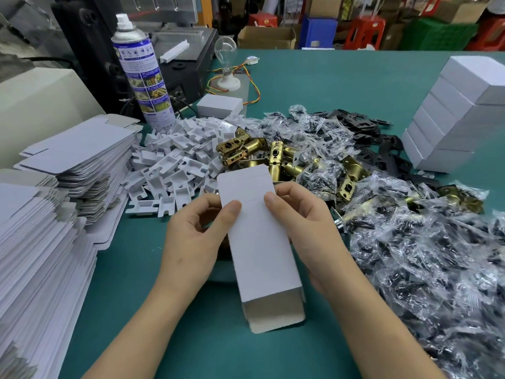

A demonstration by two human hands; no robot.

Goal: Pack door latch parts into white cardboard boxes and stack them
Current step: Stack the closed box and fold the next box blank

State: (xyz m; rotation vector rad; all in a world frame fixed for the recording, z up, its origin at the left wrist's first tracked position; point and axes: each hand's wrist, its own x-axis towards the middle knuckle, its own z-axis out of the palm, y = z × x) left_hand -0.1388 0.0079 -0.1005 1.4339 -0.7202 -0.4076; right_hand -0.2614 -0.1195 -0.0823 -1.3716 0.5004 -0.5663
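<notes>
Green matting covers the table (314, 86), and nearest the camera both forearms reach in over it toward a half-erected white carton (259, 242) held above the mat, its near end gaping open toward the wearer and its far tuck flap standing up unfolded. The left hand (196, 236) pinches the carton's left edge near the far end, thumb on the top panel and fingers curled beneath; the right hand (306, 231) does the same on the right edge, so both are closed lightly on the carton with nothing else in them. Thin board like this should be very light and easily creased, so it looks best held by the long folded edges, where it is stiffest, rather than squeezed across the broad faces, which would probably buckle. To the left lie stacks of flat carton blanks (54, 203). Just beyond the hands sits a heap of white plastic inserts (169, 165), then a cluster of brass latch bodies (262, 154), which look heavy, hard and smooth and would probably take a firm grasp around the barrel. To the right spreads a mass of bagged screws (410, 242), crinkly and likely slippery, with black strike plates (363, 124) behind. Farther off stand a spray can (142, 75), one closed box (220, 105), and at the right a stack of finished boxes (453, 113).
</notes>
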